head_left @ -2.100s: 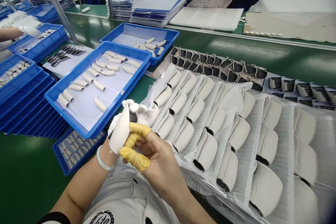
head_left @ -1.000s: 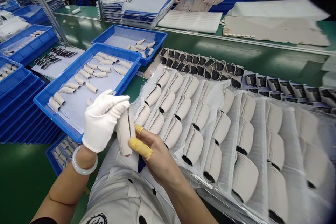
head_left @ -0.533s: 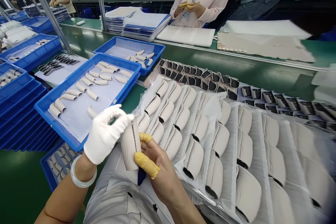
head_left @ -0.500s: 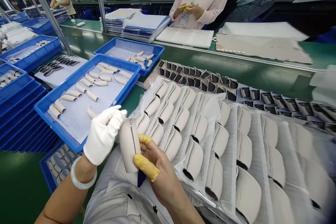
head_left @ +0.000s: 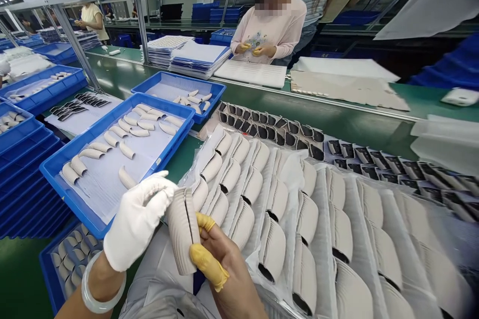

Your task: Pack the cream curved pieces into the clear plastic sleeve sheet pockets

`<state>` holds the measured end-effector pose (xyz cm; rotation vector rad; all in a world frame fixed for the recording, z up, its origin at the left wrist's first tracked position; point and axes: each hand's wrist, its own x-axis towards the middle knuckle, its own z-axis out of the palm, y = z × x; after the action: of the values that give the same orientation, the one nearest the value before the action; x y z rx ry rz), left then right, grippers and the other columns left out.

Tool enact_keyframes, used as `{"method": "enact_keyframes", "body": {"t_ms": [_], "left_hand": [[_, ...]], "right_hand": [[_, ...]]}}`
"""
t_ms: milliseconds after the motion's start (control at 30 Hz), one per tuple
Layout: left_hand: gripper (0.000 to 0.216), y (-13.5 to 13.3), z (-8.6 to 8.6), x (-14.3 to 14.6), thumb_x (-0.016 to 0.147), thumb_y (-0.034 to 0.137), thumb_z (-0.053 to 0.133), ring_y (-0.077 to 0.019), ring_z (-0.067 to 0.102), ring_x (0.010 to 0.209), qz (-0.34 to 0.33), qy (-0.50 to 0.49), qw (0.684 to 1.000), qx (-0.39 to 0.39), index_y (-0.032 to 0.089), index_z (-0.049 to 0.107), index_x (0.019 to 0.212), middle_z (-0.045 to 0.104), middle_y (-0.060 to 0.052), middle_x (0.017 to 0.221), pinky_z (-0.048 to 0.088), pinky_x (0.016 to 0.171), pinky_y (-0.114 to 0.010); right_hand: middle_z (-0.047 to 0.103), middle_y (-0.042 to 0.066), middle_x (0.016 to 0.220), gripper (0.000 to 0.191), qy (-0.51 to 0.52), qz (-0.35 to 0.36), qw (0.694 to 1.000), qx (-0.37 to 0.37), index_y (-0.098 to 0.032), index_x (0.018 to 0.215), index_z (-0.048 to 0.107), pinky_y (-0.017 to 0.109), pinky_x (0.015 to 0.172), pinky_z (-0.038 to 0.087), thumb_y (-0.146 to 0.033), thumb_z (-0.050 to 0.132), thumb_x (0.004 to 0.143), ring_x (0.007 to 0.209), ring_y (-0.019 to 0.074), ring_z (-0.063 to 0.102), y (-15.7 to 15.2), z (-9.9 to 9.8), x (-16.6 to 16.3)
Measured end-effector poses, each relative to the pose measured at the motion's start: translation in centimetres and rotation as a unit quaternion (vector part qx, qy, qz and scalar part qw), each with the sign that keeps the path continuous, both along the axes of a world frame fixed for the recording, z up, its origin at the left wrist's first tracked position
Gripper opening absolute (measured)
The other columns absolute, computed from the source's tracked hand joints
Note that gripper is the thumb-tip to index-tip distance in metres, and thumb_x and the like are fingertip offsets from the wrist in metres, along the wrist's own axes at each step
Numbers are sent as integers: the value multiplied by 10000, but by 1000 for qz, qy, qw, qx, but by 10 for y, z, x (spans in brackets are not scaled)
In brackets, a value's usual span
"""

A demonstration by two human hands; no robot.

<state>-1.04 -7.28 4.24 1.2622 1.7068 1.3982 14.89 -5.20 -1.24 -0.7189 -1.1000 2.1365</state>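
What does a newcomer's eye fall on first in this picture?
First, the ribbed beige shell low in the middle, gripped by the right hand with yellow fingertip covers and touched at its upper edge by the white-gloved left hand. Next, the long rows of similar shells on clear plastic filling the right side, and the blue tray of curved beige pieces to the left.

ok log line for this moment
left hand: gloved, touches ribbed shell | right hand: holds it, yellow finger cots | blue tray: left of hands

A blue tray (head_left: 75,143) holds curved beige pieces (head_left: 139,132); black parts (head_left: 262,131) line the green belt (head_left: 337,119); beyond, a person in pink (head_left: 273,30).
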Motion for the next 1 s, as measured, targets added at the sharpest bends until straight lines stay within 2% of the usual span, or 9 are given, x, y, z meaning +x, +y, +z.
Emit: {"method": "enact_keyframes", "body": {"t_ms": [100, 167, 300, 467, 533, 667, 767, 867, 1000], "left_hand": [[215, -1, -4, -1, 848, 409, 584, -240, 569, 1154, 13, -29, 999, -30, 236, 712, 857, 718, -42, 1000, 433, 1006, -357], [191, 1, -3, 2, 804, 405, 634, -251, 590, 1098, 28, -21, 999, -33, 225, 694, 783, 716, -47, 948, 431, 1004, -380], [105, 4, 4, 10, 742, 276, 649, -224, 614, 937, 49, 30, 998, -20, 207, 620, 669, 686, -32, 844, 416, 1004, -393], [94, 2, -1, 4, 752, 247, 610, -200, 642, 888, 30, -86, 995, -46, 203, 681, 795, 703, -37, 921, 515, 814, -307], [127, 0, -5, 0, 759, 247, 632, -195, 652, 911, 25, -126, 991, -34, 203, 705, 852, 716, -38, 958, 523, 803, -282], [141, -2, -9, -3, 791, 294, 664, -176, 663, 919, 16, -143, 989, -28, 222, 729, 894, 730, -22, 972, 524, 817, -254], [149, -1, -9, -2, 809, 327, 667, -173, 665, 941, 9, -167, 986, -24, 236, 741, 901, 738, -12, 981, 521, 847, -250], [191, 1, -9, 0, 843, 357, 635, -187, 655, 997, -18, -192, 981, -7, 229, 747, 928, 739, -21, 1007, 505, 916, -273], [220, 0, -8, 1, 871, 360, 602, -200, 656, 997, -26, -175, 984, 22, 207, 746, 939, 737, -42, 1006, 508, 922, -297]], "right_hand": [[665, 119, 1118, 511, 10, 3, 1000, -6, -230, 1154, 633, 440, 929, 490, -525, 712, 744, 1005, 271, 629, 0, -2, 1], [666, 121, 1121, 524, 10, -1, 1000, -8, -228, 1155, 635, 446, 930, 492, -527, 721, 734, 1003, 274, 632, -1, -1, 0], [672, 106, 1120, 527, -39, -46, 998, 23, -239, 1119, 655, 423, 948, 493, -472, 796, 668, 1018, 273, 629, -4, 4, -3], [668, 104, 1151, 474, -38, -54, 998, 20, -237, 1152, 639, 420, 965, 493, -465, 733, 747, 1065, 267, 621, -4, 8, -3], [664, 109, 1162, 473, -22, -37, 999, 22, -229, 1171, 627, 435, 971, 488, -473, 705, 773, 1073, 270, 621, -2, 5, -1], [662, 96, 1159, 462, -2, -24, 1000, 14, -235, 1186, 626, 412, 950, 490, -455, 699, 786, 1018, 244, 626, 2, 0, 0], [690, 86, 1048, 351, 35, -15, 999, -26, -211, 1053, 690, 318, 771, 531, -442, 694, 789, 800, 183, 633, 3, 3, 0], [695, 80, 855, 334, 95, 37, 989, -103, -160, 864, 715, 238, 522, 444, -481, 631, 826, 523, 101, 543, 3, 10, 0], [675, 79, 802, 388, 150, 76, 974, -152, -132, 836, 703, 211, 467, 358, -504, 592, 856, 468, 79, 530, 3, 14, 0]]}}
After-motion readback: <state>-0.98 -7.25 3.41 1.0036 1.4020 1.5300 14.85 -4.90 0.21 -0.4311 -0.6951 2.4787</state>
